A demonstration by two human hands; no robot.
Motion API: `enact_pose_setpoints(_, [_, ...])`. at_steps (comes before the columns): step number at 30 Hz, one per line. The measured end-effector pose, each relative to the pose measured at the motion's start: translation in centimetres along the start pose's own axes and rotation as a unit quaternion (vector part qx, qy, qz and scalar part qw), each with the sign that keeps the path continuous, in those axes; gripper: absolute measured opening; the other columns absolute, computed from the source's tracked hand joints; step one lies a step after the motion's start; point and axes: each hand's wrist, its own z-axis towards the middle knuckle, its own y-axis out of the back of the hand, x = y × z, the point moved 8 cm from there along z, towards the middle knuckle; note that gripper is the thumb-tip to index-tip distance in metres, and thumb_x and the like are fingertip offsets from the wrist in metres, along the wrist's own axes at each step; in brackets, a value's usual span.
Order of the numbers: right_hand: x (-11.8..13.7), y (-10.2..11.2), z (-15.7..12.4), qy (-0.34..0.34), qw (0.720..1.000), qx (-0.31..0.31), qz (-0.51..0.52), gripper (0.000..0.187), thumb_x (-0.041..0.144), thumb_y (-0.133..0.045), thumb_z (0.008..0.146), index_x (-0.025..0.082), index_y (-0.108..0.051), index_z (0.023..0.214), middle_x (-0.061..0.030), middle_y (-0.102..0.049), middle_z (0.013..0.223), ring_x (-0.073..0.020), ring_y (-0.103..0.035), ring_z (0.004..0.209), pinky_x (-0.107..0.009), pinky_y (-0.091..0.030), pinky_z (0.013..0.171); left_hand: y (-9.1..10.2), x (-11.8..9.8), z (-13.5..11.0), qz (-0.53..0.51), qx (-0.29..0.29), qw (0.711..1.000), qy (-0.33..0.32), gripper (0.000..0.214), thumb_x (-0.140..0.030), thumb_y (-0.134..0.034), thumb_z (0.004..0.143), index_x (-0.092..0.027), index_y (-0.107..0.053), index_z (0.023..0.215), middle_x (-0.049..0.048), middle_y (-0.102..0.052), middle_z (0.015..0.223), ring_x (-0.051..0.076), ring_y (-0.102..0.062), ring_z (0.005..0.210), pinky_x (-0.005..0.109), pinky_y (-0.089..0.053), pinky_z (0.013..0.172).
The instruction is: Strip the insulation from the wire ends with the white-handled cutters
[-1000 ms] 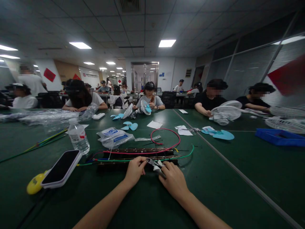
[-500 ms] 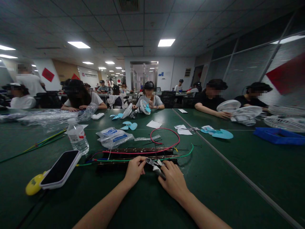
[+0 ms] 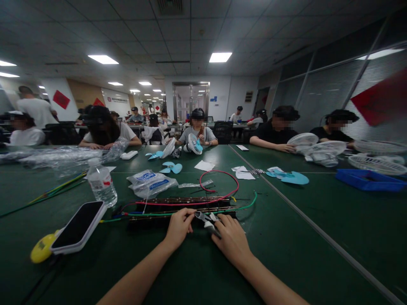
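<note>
My right hand [image 3: 233, 239] is closed around the white-and-dark handles of a pair of pliers [image 3: 201, 216], whose metal jaws point left. Fingers pinched together, my left hand [image 3: 179, 226] meets the tip of the jaws; whatever it pinches is too small to make out. Just beyond both hands lies a black rack [image 3: 149, 224] carrying several thin copper-coloured rods. Across it run a green wire [image 3: 251, 203] and a red wire [image 3: 238, 182] that loops upward behind the rack. A thin black strand stands up near the jaws.
To the left are a phone [image 3: 79, 226] on a yellow object [image 3: 43, 248] and a water bottle [image 3: 101, 184]. Plastic bags [image 3: 152, 183] and blue fan blades [image 3: 171, 167] lie farther back. A blue tray [image 3: 369, 180] sits at right. Several people work around the green table [image 3: 286, 254].
My hands and the pliers hold nearly the same pose. The view has shifted slightly. At the right, a co-worker in black has changed arm position beside the white fan covers.
</note>
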Motion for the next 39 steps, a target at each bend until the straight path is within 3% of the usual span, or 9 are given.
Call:
enact_pose_setpoints(7, [-0.3, -0.1, -0.1, -0.018, 1.000, -0.017, -0.002, 0.021, 0.021, -0.059, 0.073, 0.019, -0.051, 0.092, -0.0073, -0.058, 0.097, -0.0228, -0.052, 0.088, -0.033, -0.038, 0.075, -0.1, 0.2, 0.1, -0.003, 0.002, 1.000, -0.001, 0.027, -0.034, -0.053, 0.080, -0.013, -0.066, 0.089, 0.0056, -0.069, 0.077, 0.008, -0.053, 0.037, 0.018, -0.039, 0.034])
enact_pose_setpoints(12, [-0.5, 0.1, -0.1, -0.047, 0.998, -0.036, 0.016, 0.046, 0.018, -0.058, 0.069, 0.017, -0.042, 0.112, -0.0104, -0.054, 0.106, -0.0240, -0.050, 0.095, -0.033, -0.038, 0.081, 0.0, -0.2, 0.0, -0.002, 0.002, 1.000, -0.004, 0.025, -0.033, -0.052, 0.080, -0.013, -0.066, 0.088, 0.0043, -0.068, 0.072, 0.008, -0.052, 0.036, 0.017, -0.039, 0.034])
enact_pose_setpoints(17, [-0.7, 0.3, 0.3, -0.073, 0.997, 0.004, -0.016, 0.032, 0.026, -0.061, 0.070, 0.019, -0.048, 0.098, -0.0083, -0.055, 0.096, -0.0241, -0.050, 0.089, -0.033, -0.037, 0.078, 0.1, -0.3, -0.1, -0.001, 0.000, 1.000, -0.003, 0.027, -0.035, -0.053, 0.080, -0.013, -0.066, 0.089, 0.0062, -0.069, 0.079, 0.008, -0.054, 0.038, 0.018, -0.041, 0.035])
enact_pose_setpoints(20, [-0.6, 0.5, 0.3, -0.080, 0.995, 0.024, -0.049, 0.035, 0.034, -0.063, 0.070, 0.019, -0.048, 0.099, -0.0081, -0.056, 0.091, -0.0251, -0.051, 0.086, -0.035, -0.035, 0.077, 0.1, -0.3, -0.1, 0.001, 0.000, 1.000, -0.007, 0.027, -0.035, -0.053, 0.080, -0.013, -0.066, 0.089, 0.0067, -0.069, 0.082, 0.008, -0.054, 0.038, 0.019, -0.041, 0.036])
enact_pose_setpoints(25, [-0.6, 0.1, 0.1, -0.100, 0.992, 0.056, -0.047, 0.031, 0.036, -0.060, 0.072, 0.020, -0.049, 0.097, -0.0068, -0.057, 0.089, -0.0235, -0.055, 0.081, -0.032, -0.036, 0.068, 0.0, -0.3, -0.1, 0.012, 0.002, 1.000, -0.010, 0.025, -0.033, -0.052, 0.081, -0.014, -0.065, 0.090, 0.0046, -0.068, 0.075, 0.009, -0.054, 0.038, 0.019, -0.040, 0.036])
enact_pose_setpoints(29, [-0.6, -0.3, 0.1, -0.105, 0.991, 0.080, -0.038, 0.030, 0.035, -0.061, 0.072, 0.021, -0.049, 0.097, -0.0060, -0.058, 0.089, -0.0222, -0.057, 0.081, -0.029, -0.037, 0.066, 0.0, -0.6, -0.3, 0.047, 0.008, 0.999, -0.017, 0.024, -0.031, -0.050, 0.083, -0.015, -0.063, 0.095, -0.0004, -0.062, 0.058, 0.011, -0.054, 0.037, 0.020, -0.040, 0.039])
enact_pose_setpoints(32, [-0.7, -0.3, 0.1, -0.110, 0.989, 0.092, -0.032, 0.031, 0.035, -0.061, 0.072, 0.022, -0.049, 0.097, -0.0059, -0.058, 0.090, -0.0217, -0.058, 0.081, -0.028, -0.037, 0.065, 0.5, -2.0, -0.8, 0.107, -0.024, 0.991, -0.080, 0.023, -0.026, -0.047, 0.085, -0.017, -0.061, 0.101, 0.0024, -0.066, 0.073, 0.012, -0.058, 0.045, 0.023, -0.046, 0.050])
enact_pose_setpoints(35, [-0.7, -0.1, 0.0, -0.112, 0.989, 0.093, -0.026, 0.030, 0.034, -0.060, 0.073, 0.022, -0.049, 0.098, -0.0059, -0.059, 0.092, -0.0207, -0.058, 0.082, -0.027, -0.037, 0.066, 0.9, -4.3, -1.8, 0.198, -0.061, 0.960, -0.190, 0.026, -0.020, -0.040, 0.088, -0.021, -0.061, 0.102, 0.0072, -0.065, 0.100, 0.018, -0.064, 0.079, 0.030, -0.050, 0.073])
enact_pose_setpoints(39, [-0.6, -0.1, 0.0, -0.104, 0.990, 0.098, -0.019, 0.029, 0.034, -0.059, 0.073, 0.022, -0.050, 0.098, -0.0061, -0.060, 0.092, -0.0208, -0.058, 0.082, -0.027, -0.037, 0.065, -0.4, -6.1, -2.8, 0.319, -0.025, 0.901, -0.293, 0.035, -0.018, -0.040, 0.089, -0.022, -0.053, 0.121, 0.0069, -0.058, 0.122, 0.024, -0.049, 0.115, 0.041, -0.040, 0.098])
